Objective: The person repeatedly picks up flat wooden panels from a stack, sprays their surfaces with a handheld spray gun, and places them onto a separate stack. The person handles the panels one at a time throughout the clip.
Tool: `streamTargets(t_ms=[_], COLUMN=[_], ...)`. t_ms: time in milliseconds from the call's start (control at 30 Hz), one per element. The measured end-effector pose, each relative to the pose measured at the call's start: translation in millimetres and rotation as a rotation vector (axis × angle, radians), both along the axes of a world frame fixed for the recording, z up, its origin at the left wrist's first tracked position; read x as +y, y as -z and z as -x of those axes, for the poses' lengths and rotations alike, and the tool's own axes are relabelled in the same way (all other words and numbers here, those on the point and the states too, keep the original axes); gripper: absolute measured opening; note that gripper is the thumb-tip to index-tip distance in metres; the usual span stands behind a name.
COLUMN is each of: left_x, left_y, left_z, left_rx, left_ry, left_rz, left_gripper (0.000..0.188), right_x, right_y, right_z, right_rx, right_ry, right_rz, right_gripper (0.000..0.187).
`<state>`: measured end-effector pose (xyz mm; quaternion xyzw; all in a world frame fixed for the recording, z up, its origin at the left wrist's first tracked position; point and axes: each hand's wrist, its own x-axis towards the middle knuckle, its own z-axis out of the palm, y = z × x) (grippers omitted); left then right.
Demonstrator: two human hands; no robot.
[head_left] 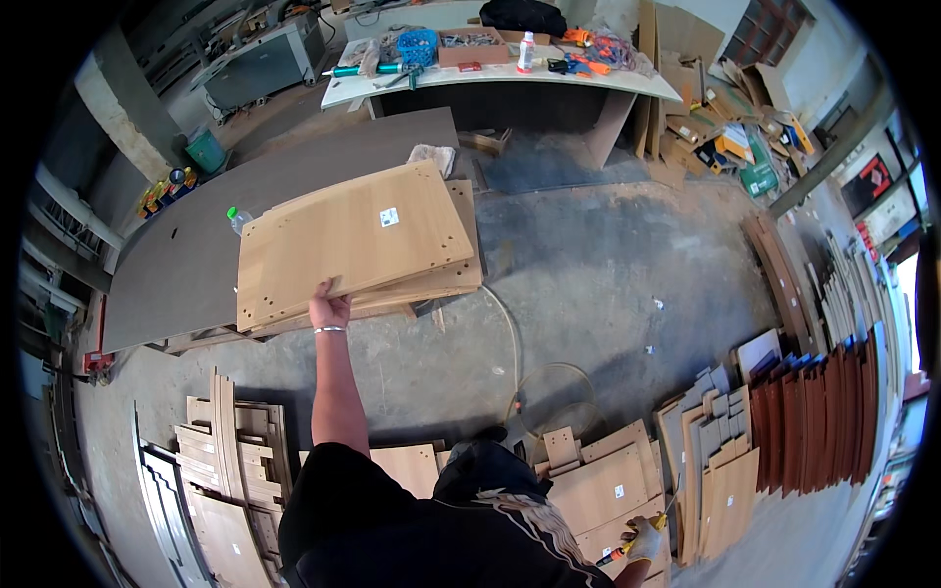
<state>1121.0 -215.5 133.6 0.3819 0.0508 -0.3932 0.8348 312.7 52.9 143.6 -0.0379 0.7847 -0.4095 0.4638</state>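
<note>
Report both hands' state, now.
Left hand: closed, holding the near edge of the top wood-grain panel.
Right hand: closed, holding a yellow-and-black hand tool.

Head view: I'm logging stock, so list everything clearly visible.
Sheet: one, brown, left of centre
Panels: several, tan, stacked on sheet
Bottle: one, green-capped, left of panels
Cloth: one, whitish, behind panels
Workbench: one, white, top centre
Basket: one, blue, on workbench
Cardboard: many, brown, top right
Slats: many, dark red, right
Boards: many, tan, bottom left and right
Hose: one, pale, centre floor
Tool: one, yellow-black, bottom right
Left hand: one, bare, gripping panel edge
Right hand: one, white-gloved, holding tool
</note>
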Motion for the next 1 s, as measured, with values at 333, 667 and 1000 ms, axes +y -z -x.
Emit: streamTargets(t_ms=[333, 667, 1000], left_x=[-4.2, -82.2, -20.3], left_y=[95.1, 76.5, 128.6], left_z=[-18.4, -5.6, 91.4], left_rx=[-0.704, -1.477, -0.855], left_ry=[-0.112, 1.034, 0.377], left_rz=[-1.147, -2.087, -1.068], left_gripper=[0.072, 0.05, 0.053], right_x=[13.2, 84.2, 279.6], right_y=[10.7, -4.5, 30.6], right_z=[-21.4, -29.5, -38.0], right_rx=[-0.033, 0.176, 0.144], right_ry=[0.071, 0.252, 0.967], right_rz=[-0.073, -0.119, -0.298], right_gripper=[0.006, 0.013, 0.018])
